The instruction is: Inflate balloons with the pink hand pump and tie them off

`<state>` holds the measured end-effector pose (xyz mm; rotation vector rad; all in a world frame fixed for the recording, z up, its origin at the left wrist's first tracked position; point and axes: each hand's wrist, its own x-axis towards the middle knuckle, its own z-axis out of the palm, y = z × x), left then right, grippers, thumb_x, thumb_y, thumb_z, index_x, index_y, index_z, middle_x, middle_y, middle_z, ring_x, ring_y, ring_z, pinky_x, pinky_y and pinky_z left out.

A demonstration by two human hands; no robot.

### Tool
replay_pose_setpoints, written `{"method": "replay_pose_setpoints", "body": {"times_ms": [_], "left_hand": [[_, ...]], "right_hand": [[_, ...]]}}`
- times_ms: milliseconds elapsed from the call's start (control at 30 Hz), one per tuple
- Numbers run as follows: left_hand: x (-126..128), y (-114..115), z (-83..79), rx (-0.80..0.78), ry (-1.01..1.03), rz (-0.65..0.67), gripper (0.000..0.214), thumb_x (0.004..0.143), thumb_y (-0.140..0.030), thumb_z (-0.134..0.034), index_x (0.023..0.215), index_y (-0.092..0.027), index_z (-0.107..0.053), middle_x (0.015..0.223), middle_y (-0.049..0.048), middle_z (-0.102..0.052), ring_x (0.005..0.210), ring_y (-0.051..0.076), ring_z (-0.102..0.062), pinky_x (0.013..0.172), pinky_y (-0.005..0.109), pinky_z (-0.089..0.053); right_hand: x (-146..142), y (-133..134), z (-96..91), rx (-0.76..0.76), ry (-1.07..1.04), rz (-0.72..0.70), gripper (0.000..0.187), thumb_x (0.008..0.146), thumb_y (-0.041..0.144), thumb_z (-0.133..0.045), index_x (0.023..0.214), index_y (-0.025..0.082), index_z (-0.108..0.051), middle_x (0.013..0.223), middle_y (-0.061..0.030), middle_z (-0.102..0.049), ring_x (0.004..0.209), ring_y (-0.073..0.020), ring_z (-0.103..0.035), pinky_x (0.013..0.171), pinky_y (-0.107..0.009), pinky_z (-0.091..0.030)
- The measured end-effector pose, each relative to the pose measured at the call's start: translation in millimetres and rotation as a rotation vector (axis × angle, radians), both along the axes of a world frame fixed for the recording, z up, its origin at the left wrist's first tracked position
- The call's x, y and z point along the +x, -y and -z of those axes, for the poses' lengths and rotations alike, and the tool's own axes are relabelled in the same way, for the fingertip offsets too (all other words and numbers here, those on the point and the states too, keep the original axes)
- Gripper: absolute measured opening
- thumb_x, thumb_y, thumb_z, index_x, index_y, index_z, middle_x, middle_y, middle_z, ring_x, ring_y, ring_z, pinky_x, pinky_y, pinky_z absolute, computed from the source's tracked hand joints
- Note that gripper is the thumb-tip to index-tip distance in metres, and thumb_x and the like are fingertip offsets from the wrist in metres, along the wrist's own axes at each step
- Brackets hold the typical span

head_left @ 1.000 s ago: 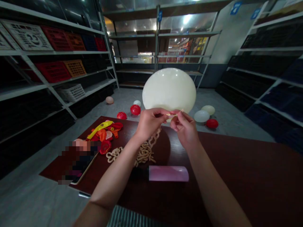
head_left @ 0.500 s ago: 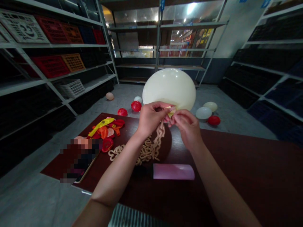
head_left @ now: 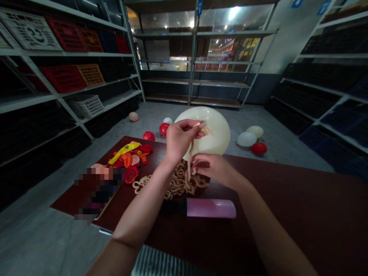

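Note:
A big inflated cream balloon [head_left: 216,138] stands beyond the table's far edge. My left hand [head_left: 181,138] is closed on its neck, thumb against fingers. Lower and to the right, my right hand [head_left: 214,168] has its fingers bent around a strand of beige cord [head_left: 176,183], which hangs from near my left hand into a tangled pile on the table. My left forearm covers part of that pile. Close to me lies a pink cylinder [head_left: 211,208] with a dark end, likely a hand pump.
Deflated red, orange and yellow balloons [head_left: 126,154] lie on the dark brown table [head_left: 276,199], by a pixelated flat object [head_left: 100,195]. Small inflated balloons, one a red balloon [head_left: 259,148], rest on the floor. Shelves with crates [head_left: 61,78] stand left; a metal rack [head_left: 191,76] is behind.
My right hand has left the balloon's neck and moved down to the cord. The balloon has sunk lower, while my left hand stays at its neck.

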<state>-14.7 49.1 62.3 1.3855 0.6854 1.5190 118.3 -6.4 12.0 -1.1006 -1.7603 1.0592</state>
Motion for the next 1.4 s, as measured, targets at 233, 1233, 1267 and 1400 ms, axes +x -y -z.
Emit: {"method": "replay_pose_setpoints", "body": {"times_ms": [233,1233,1267,1400], "left_hand": [[1.1,0.1,1.1,-0.02,0.095,0.041,0.016,0.074,-0.023,-0.079,0.081,-0.009,-0.073,0.071,0.0064,-0.073,0.065,0.014,-0.07,0.065,0.024,-0.059],[20.7,26.7,14.1,0.153,-0.143,0.009,0.013,0.08,-0.026,-0.074,0.087,-0.015,-0.077,0.083,0.0052,-0.075,0.071,0.016,-0.071,0.067,0.025,-0.058],[21.0,27.1,13.3,0.148,-0.149,0.023,0.014,0.079,-0.027,-0.075,0.087,-0.015,-0.077,0.084,0.0052,-0.075,0.07,0.016,-0.071,0.066,0.025,-0.058],[21.0,28.0,9.8,0.078,-0.088,0.163,0.018,0.079,-0.028,-0.075,0.087,-0.013,-0.076,0.082,0.0066,-0.075,0.072,0.017,-0.072,0.07,0.027,-0.06]], "right_hand": [[2.9,7.4,-22.0,0.049,-0.051,0.26,0.027,0.081,0.048,-0.064,0.097,0.026,-0.065,0.097,-0.0037,-0.074,0.089,-0.0198,-0.07,0.082,-0.035,-0.055],[28.9,11.0,-38.2,0.27,-0.227,0.607,0.03,0.085,0.051,-0.058,0.08,0.021,-0.06,0.066,0.0027,-0.055,0.056,-0.0083,-0.048,0.052,-0.022,-0.036],[31.1,10.8,-39.3,0.249,-0.27,0.614,0.031,0.084,0.052,-0.059,0.08,0.021,-0.059,0.067,0.0027,-0.055,0.055,-0.0075,-0.047,0.05,-0.021,-0.035],[38.5,9.8,-45.2,0.155,-0.494,0.612,0.037,0.076,0.057,-0.066,0.077,0.022,-0.055,0.061,0.0057,-0.045,0.045,-0.0039,-0.037,0.04,-0.019,-0.024]]}}
